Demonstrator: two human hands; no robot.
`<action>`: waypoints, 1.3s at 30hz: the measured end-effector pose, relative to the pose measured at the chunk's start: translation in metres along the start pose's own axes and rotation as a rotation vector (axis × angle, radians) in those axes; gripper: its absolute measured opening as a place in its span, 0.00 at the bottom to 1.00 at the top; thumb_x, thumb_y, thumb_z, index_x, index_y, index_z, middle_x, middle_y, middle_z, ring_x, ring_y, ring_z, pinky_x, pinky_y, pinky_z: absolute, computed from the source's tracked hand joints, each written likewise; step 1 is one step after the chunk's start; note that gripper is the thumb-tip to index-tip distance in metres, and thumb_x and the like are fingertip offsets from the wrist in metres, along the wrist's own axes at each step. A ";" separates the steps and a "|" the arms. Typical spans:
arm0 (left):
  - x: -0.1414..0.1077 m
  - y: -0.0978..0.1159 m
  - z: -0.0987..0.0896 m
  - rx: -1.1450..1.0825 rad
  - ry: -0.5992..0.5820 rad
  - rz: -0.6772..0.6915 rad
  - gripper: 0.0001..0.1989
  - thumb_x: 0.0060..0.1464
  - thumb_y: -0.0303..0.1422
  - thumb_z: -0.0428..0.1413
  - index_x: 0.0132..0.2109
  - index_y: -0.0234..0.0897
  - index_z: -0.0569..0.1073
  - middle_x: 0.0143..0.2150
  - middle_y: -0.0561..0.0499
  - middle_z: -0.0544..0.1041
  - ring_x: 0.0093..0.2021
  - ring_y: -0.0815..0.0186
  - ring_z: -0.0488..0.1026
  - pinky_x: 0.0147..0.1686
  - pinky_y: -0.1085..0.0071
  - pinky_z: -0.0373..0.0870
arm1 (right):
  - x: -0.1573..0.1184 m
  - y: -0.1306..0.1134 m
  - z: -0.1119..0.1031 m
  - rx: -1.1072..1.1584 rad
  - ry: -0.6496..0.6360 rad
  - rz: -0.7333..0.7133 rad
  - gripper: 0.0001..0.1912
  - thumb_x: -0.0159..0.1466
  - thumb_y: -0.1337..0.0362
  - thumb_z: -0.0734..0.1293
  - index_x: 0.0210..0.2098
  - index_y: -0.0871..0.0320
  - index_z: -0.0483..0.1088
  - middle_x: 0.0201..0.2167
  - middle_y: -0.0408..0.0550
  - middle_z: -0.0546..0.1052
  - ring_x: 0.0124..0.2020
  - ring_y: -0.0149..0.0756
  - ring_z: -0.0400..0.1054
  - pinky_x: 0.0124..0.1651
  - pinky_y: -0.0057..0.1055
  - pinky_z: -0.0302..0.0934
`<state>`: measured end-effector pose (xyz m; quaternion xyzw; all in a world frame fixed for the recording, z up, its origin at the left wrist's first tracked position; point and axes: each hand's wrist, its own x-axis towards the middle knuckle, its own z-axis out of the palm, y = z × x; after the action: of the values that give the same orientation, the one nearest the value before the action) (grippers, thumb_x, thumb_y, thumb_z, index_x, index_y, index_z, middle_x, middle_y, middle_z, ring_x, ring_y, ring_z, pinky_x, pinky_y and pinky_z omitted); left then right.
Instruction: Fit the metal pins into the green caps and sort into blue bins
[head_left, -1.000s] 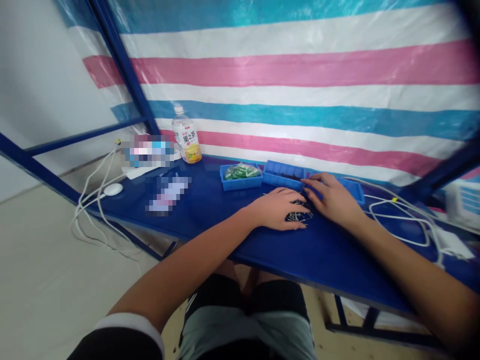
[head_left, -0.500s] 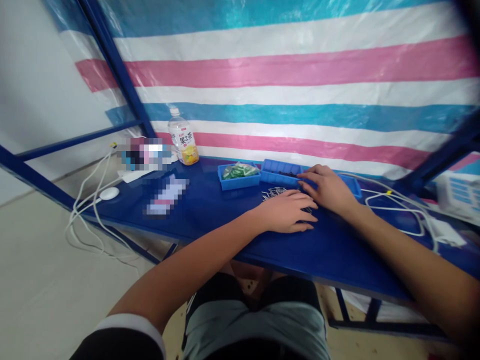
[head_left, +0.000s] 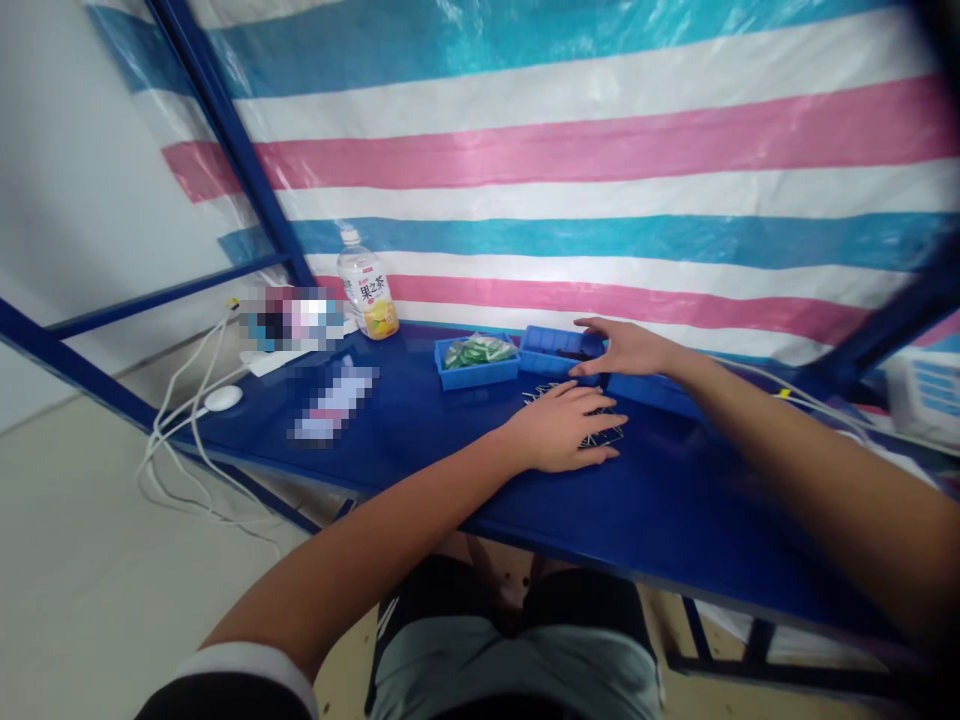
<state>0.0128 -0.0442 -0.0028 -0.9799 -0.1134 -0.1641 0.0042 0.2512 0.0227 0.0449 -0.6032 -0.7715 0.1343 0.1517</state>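
My left hand (head_left: 559,428) lies palm down, fingers spread, over a pile of thin metal pins or screws (head_left: 604,430) on the blue table. Part of the pile sticks out past its knuckles and between its fingers. Over the right end of a blue plastic bin (head_left: 541,340) is my right hand (head_left: 634,348), thumb and fingers apart. Small dark pieces (head_left: 574,354) lie inside that bin, and I see nothing in the right hand. A second blue bin (head_left: 480,376), holding green-and-clear plastic packets (head_left: 480,350), stands to the left. Under my right wrist is another blue bin (head_left: 652,394), partly hidden.
A drink bottle (head_left: 369,290) stands at the back left, near blurred items and a white round device (head_left: 223,399) with cables. More white cables (head_left: 810,405) and a white keyed device (head_left: 926,400) are on the right. Blue frame posts (head_left: 225,130) flank a striped sheet.
My right hand has moved up and slightly left from beside the pile to the bin's right end, and its fingers have spread wider. My left hand stays nearly in place.
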 end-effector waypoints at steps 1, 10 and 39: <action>0.000 0.000 0.000 0.002 -0.011 -0.017 0.27 0.74 0.47 0.51 0.71 0.39 0.71 0.73 0.41 0.70 0.75 0.52 0.63 0.76 0.51 0.54 | -0.001 0.000 0.001 0.035 0.034 0.001 0.63 0.50 0.34 0.79 0.76 0.58 0.60 0.69 0.63 0.72 0.67 0.64 0.70 0.68 0.56 0.65; -0.001 0.001 0.001 -0.039 -0.015 -0.050 0.24 0.75 0.48 0.50 0.67 0.41 0.74 0.71 0.43 0.73 0.73 0.53 0.67 0.77 0.47 0.51 | -0.036 -0.016 -0.040 0.287 0.405 0.051 0.58 0.50 0.40 0.82 0.74 0.49 0.64 0.68 0.57 0.74 0.64 0.63 0.71 0.66 0.59 0.68; -0.003 0.006 0.002 -0.115 -0.007 -0.204 0.57 0.63 0.67 0.51 0.80 0.26 0.47 0.80 0.32 0.56 0.79 0.45 0.55 0.79 0.49 0.43 | -0.167 -0.010 -0.056 0.151 0.303 -0.071 0.62 0.51 0.41 0.83 0.78 0.34 0.54 0.71 0.54 0.69 0.63 0.65 0.72 0.62 0.61 0.74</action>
<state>0.0125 -0.0509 -0.0056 -0.9625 -0.2030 -0.1664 -0.0690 0.3024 -0.1405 0.0883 -0.5758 -0.7481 0.0939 0.3160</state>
